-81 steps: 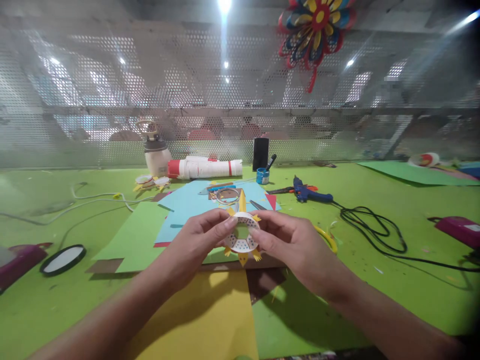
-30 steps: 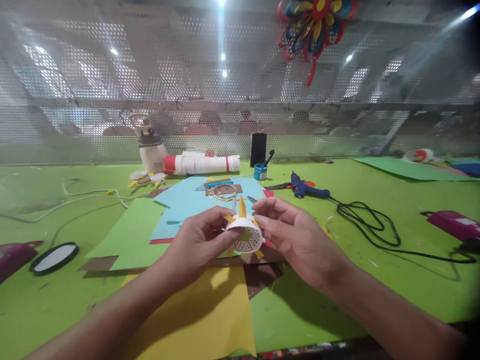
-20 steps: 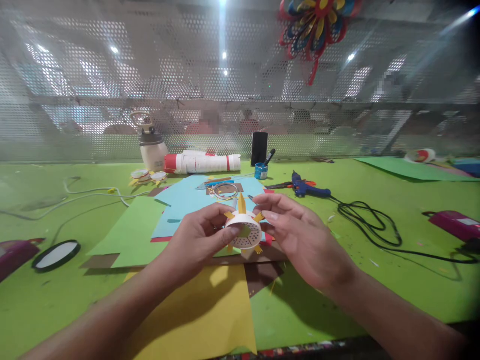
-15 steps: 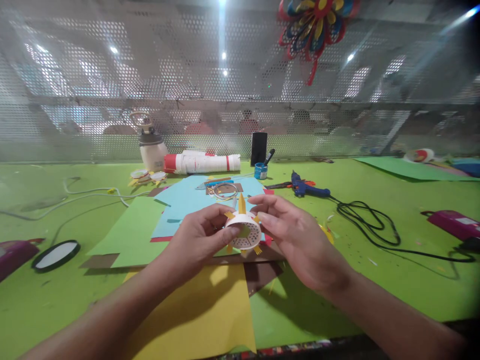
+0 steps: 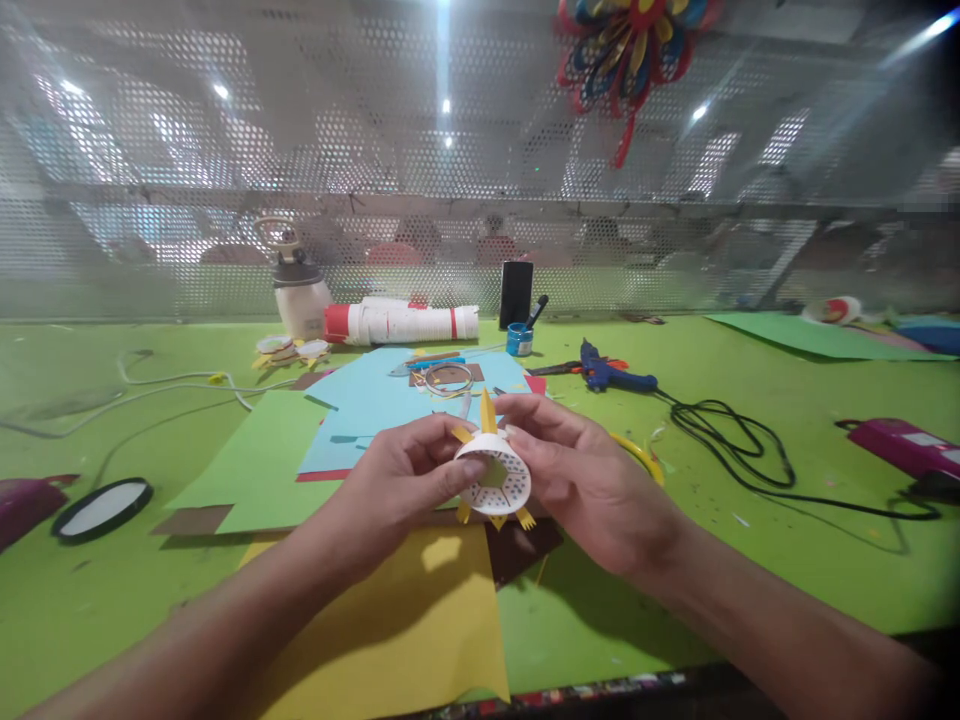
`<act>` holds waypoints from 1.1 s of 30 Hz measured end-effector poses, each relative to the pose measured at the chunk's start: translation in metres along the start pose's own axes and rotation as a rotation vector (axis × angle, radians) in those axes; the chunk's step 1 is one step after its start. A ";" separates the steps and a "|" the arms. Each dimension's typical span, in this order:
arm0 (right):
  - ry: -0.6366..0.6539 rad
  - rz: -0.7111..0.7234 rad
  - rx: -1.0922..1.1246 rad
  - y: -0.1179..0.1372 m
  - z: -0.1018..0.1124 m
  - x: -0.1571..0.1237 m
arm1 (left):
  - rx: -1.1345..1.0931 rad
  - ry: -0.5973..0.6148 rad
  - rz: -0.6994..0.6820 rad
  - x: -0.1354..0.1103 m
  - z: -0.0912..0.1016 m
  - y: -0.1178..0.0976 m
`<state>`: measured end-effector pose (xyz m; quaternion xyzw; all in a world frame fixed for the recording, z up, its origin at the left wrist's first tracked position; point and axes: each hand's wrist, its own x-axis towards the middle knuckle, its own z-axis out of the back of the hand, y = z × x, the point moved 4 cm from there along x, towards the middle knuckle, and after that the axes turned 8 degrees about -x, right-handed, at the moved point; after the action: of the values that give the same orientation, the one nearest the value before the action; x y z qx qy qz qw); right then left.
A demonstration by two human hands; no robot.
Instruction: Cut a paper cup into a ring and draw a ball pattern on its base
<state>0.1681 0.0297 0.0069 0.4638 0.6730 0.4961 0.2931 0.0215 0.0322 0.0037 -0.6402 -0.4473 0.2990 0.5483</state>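
Note:
A cut-down white paper cup (image 5: 493, 443) with a dotted pattern inside and yellow paper pieces fixed around it is held up over the papers, its round opening turned toward me. My left hand (image 5: 409, 475) grips its left side, thumb inside the rim and fingers behind. My right hand (image 5: 574, 465) closes on the right side, thumb against the upper edge, other fingers partly hidden behind. One long yellow paper piece (image 5: 488, 410) points up from the top, and small yellow feet-like pieces (image 5: 525, 519) stick out below.
Green (image 5: 247, 455), blue and yellow paper sheets (image 5: 390, 620) lie beneath my hands. A blue glue gun (image 5: 611, 370) with a coiled black cord (image 5: 727, 435) lies to the right. Behind stand a bottle (image 5: 300, 300), stacked paper cups (image 5: 409, 323), a blue jar (image 5: 519, 339) and a phone (image 5: 517, 293).
The cup has shifted slightly right and down, and its opening faces me more fully. My right thumb has moved onto the cup's edge.

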 end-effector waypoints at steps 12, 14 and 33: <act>-0.058 0.019 -0.014 -0.007 0.002 0.004 | -0.050 -0.034 0.048 0.003 0.001 0.006; -0.129 0.105 -0.141 0.000 0.007 0.001 | -0.019 -0.064 0.007 0.003 0.003 0.002; -0.087 0.780 -1.318 0.022 -0.013 -0.019 | 0.176 -0.013 -0.053 0.004 0.001 -0.006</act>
<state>0.1720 0.0091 0.0311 0.4163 0.0135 0.8437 0.3388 0.0210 0.0360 0.0098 -0.5757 -0.4397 0.3264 0.6072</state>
